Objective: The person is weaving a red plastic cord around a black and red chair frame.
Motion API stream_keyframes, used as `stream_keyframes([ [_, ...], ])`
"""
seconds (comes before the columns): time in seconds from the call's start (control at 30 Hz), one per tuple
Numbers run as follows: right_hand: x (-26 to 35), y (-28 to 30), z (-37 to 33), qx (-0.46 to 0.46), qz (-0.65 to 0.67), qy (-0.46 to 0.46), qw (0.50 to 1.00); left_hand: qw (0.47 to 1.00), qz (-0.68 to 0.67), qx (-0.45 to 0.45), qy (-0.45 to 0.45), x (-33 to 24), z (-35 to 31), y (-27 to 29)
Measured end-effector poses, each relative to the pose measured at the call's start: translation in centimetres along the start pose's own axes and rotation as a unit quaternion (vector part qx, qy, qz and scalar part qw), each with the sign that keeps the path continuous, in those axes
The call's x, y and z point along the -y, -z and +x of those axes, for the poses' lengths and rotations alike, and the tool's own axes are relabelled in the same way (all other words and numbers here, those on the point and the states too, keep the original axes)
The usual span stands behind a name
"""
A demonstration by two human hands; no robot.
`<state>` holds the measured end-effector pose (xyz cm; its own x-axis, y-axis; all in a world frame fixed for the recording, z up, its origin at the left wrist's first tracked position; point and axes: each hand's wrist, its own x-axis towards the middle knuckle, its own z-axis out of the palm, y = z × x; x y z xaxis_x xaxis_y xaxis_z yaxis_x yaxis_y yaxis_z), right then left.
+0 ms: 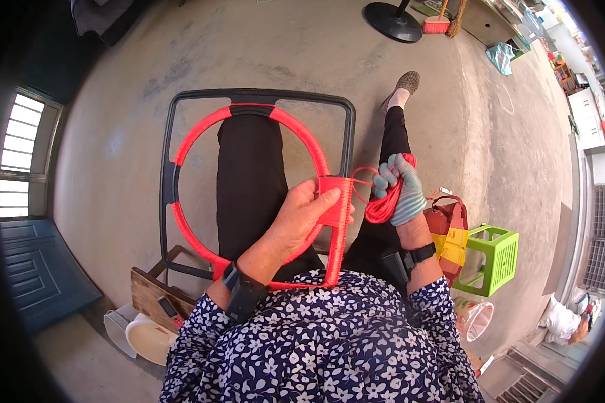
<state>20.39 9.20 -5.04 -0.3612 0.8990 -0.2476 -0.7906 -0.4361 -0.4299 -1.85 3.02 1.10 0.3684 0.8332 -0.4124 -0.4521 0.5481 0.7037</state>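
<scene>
A black rounded-square frame (349, 127) with a ring inside it rests across my lap. Red cord (301, 131) is wound tightly round most of the ring and along part of the frame's right and near sides; short black stretches stay bare. My bare left hand (309, 208) grips the wrapped joint where ring and frame meet on the right, thumb on top. Right of the frame, my right hand (402, 191), in a grey-blue striped glove, is closed round a looped bundle of red cord (381, 209). A loose strand runs from the bundle to the wrapped joint.
A red and yellow bag (450, 235) and a green plastic stool (501, 262) stand to my right, near a white bin (475, 317). At my left are a wooden stool (151, 295) with a phone (171, 309) and a cream basin (148, 339). A round black base (393, 23) stands ahead.
</scene>
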Motion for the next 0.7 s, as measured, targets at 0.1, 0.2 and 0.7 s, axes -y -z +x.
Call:
stream_keyframes([
  [0.1,0.1,1.5,0.0,-0.005,-0.061,-0.024,0.998,1.0,-0.02,0.022,-0.01,0.3,0.2,0.0],
  [0.2,0.7,-2.7,-0.4,-0.23,-0.243,-0.044,0.941,1.0,-0.001,0.006,-0.005,0.5,0.1,0.4],
  [0.7,-2.8,-12.0,0.8,0.182,-0.86,0.397,0.264,0.918,0.175,-0.175,-0.31,0.9,0.8,0.9],
])
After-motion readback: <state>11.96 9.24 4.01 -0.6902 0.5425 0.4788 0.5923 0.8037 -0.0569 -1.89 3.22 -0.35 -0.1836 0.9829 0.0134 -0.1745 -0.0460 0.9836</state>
